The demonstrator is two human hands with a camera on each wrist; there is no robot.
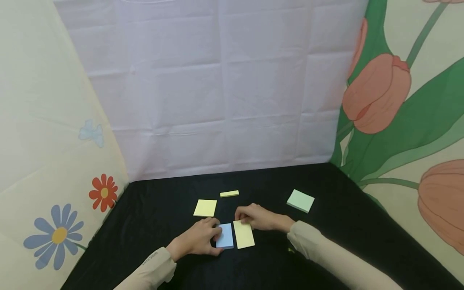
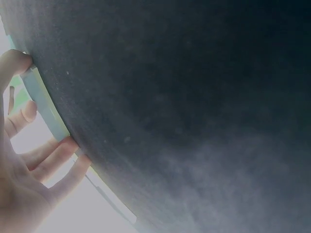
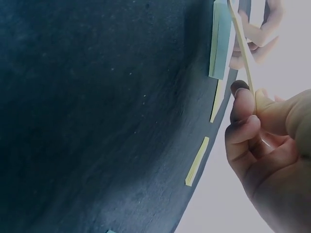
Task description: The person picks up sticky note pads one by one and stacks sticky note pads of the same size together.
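Note:
A blue sticky note pad (image 1: pixel 225 236) lies on the black cloth, and my left hand (image 1: pixel 199 237) grips it between the thumb and fingers at its near and far edges. In the left wrist view a thin yellow layer (image 2: pixel 52 99) shows along the underside of the blue pad (image 2: pixel 43 107). My right hand (image 1: pixel 259 217) pinches a thin pale yellow sticky note pad (image 1: pixel 244 234) at its far edge, just right of the blue one. Seen from the right wrist, this yellow pad (image 3: pixel 245 53) stands tilted between thumb and curled fingers (image 3: pixel 243 128).
Behind the left hand lies a square yellow pad (image 1: pixel 205 208), with a narrow yellow pad (image 1: pixel 229 193) beyond it. A green pad (image 1: pixel 300 201) sits at the back right. Something small and yellow (image 1: pixel 291 250) peeks out by the right sleeve. A white cloth (image 1: pixel 224 88) hangs behind the table.

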